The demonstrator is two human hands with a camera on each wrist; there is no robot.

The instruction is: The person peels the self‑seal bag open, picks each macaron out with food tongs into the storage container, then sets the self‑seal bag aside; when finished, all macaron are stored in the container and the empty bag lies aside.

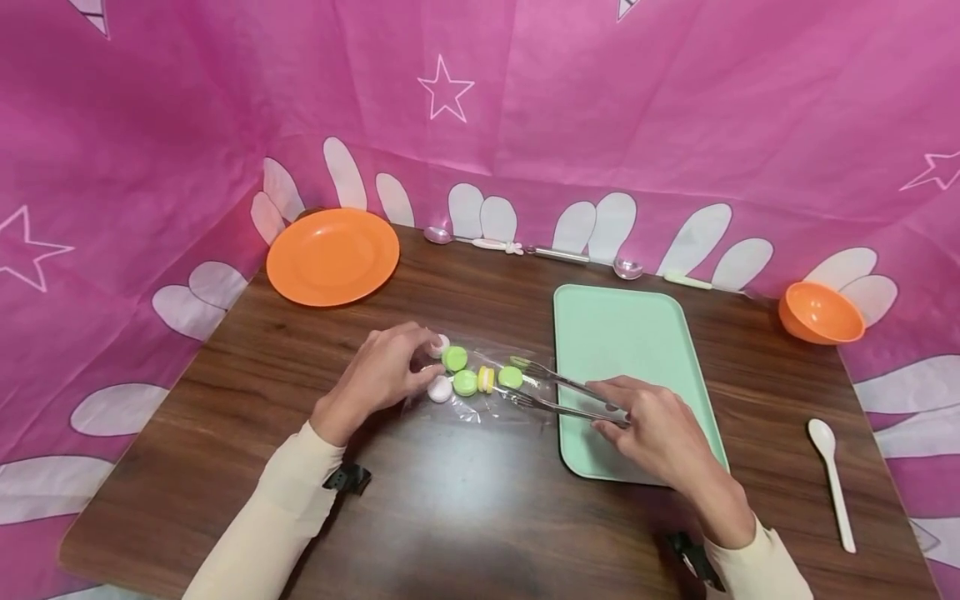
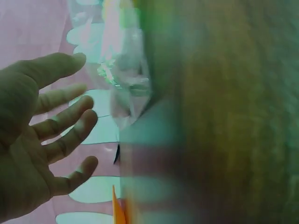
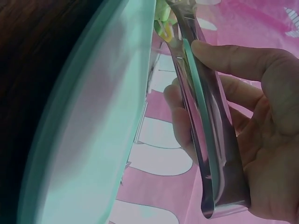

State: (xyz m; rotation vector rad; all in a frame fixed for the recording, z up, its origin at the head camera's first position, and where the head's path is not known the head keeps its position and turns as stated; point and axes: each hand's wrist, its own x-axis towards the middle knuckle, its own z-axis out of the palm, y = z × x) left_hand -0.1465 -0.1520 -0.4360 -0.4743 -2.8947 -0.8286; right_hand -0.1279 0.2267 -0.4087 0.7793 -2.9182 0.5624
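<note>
Several small macaron-like sweets lie in a loose cluster on clear crinkled plastic wrap [image 1: 476, 410], among them a green one [image 1: 466, 382], a white one [image 1: 440, 388] and a yellow one [image 1: 486, 380]. My left hand [image 1: 386, 371] is at the cluster's left end, its fingertips right at the white pieces. In the left wrist view its fingers are spread and loosely bent beside the plastic, with nothing between them. My right hand [image 1: 660, 425] holds metal tongs [image 3: 219, 135], thumb on one arm and fingers on the other. The tongs' parted tips reach around the rightmost green piece [image 1: 511, 377].
A mint-green tray [image 1: 626, 333] lies under the right hand. An orange plate [image 1: 333, 257] is at the back left, an orange bowl [image 1: 821, 313] at the back right. A white spoon [image 1: 832, 483] lies at right. More utensils, including a ladle [image 1: 627, 268], line the back edge.
</note>
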